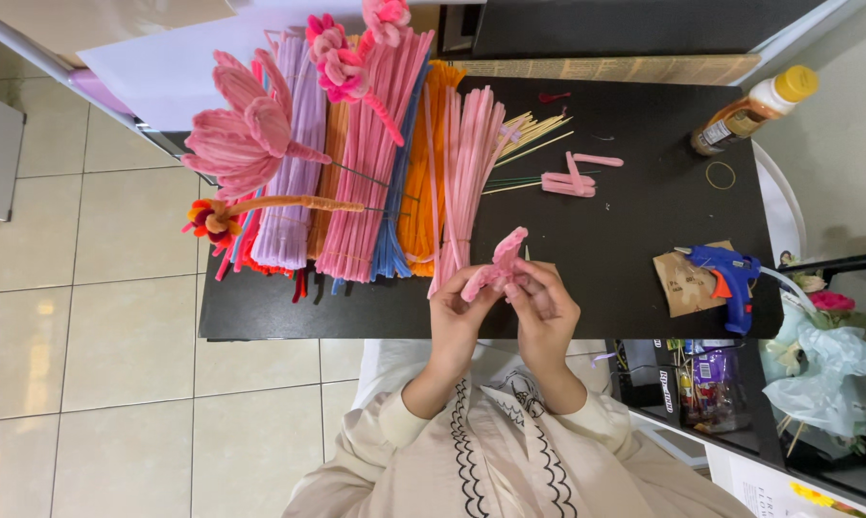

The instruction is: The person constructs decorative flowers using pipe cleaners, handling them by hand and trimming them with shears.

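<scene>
Both my hands meet at the near edge of a black table [634, 230], shut on a small pink pipe-cleaner piece [502, 261] with looped petals. My left hand [460, 309] pinches its lower left part. My right hand [546, 302] grips it from the right, fingers curled over the stem end. Just beyond my hands lie bundles of pipe cleaners [375, 182] in pink, purple, orange and blue. A light pink bundle [471, 163] reaches almost to my left hand.
A finished pink pipe-cleaner flower [246, 134] and a smaller red-orange one [207, 221] lie at the left. Folded pink pieces [569, 180] and thin sticks [533, 129] sit mid-table. A blue glue gun [730, 278] rests on brown paper at right, a bottle [754, 110] beyond it. Tiled floor lies left.
</scene>
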